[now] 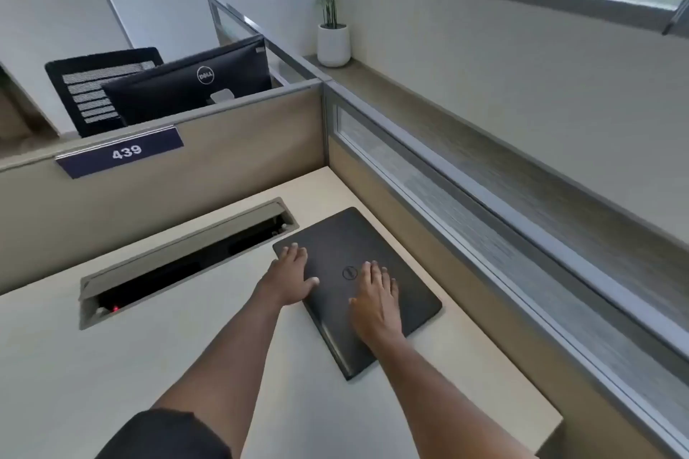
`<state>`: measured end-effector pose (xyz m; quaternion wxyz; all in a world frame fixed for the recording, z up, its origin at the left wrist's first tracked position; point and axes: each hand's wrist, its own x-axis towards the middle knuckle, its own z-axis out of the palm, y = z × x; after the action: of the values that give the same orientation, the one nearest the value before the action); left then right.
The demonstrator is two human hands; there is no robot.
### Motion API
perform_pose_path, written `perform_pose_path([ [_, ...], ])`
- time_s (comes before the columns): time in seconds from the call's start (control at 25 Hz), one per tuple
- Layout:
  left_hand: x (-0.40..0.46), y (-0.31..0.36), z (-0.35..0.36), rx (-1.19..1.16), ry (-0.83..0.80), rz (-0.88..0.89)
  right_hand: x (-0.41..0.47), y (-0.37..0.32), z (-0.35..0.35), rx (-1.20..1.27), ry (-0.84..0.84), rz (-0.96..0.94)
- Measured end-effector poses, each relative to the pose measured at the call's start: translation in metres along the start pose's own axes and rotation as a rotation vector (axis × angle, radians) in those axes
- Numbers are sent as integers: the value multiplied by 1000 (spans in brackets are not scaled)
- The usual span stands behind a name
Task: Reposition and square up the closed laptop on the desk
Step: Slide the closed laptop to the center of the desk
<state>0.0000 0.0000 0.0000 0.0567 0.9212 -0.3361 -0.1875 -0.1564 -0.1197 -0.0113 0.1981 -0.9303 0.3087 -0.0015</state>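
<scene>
1. head view, hands: the left hand lies flat and spread on the near-left part of the closed black laptop with the round logo on its lid. its fingers reach toward the lid's far-left corner and the thumb stretches across the lid toward the logo. the heel of the palm sits over the laptop's left edge, partly on the pale beige desk top.
2. the right hand is also open, fingers together and flat, palm down on the middle of the lid just right of the logo. neither hand grips anything; both simply press on the lid.
3. the laptop: it lies shut on the right part of the desk, close beside the beige side partition with the glass strip. it sits skewed, its edges at an angle to the desk edge and to the partition.
4. counts: two bare hands, two forearms, one laptop, one dark short sleeve on the left arm.
5. around it: one long grey cable hatch sunk in the desk, its flap raised, one small red light inside. one dark blue sign reading 439 on the front partition. beyond it, one black monitor back and one black mesh chair. one white pot with a thin green plant on the ledge.
</scene>
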Motion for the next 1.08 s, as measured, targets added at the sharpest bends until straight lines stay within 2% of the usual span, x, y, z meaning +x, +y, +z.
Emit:
perform_pose_path([
  [0.08, 11, 0, 4, 23, -20, -25, 0, 6, 5, 34, 70, 134],
  [0.16, 25, -1, 6, 41, -34, -48, -6, 13, 11, 35, 122, 356],
  [0.24, 36, 2, 8, 55, -37, -54, -14, 16, 14, 97, 90, 575],
  [0.36, 56, 1, 6, 61, -28, -39, -14, 20, 14, 205, 99, 786],
  [0.52, 74, -3, 2, 64, -9, -29, -10, 22, 15, 516, 159, 1063],
  [0.8, 99, -4, 2, 5, -6, -72, 2, 22, 17, 652, 142, 1201],
  [1.08, 120, -8, 1, -58, 33, -171, 12, 21, 19, 664, 181, 1261],
])
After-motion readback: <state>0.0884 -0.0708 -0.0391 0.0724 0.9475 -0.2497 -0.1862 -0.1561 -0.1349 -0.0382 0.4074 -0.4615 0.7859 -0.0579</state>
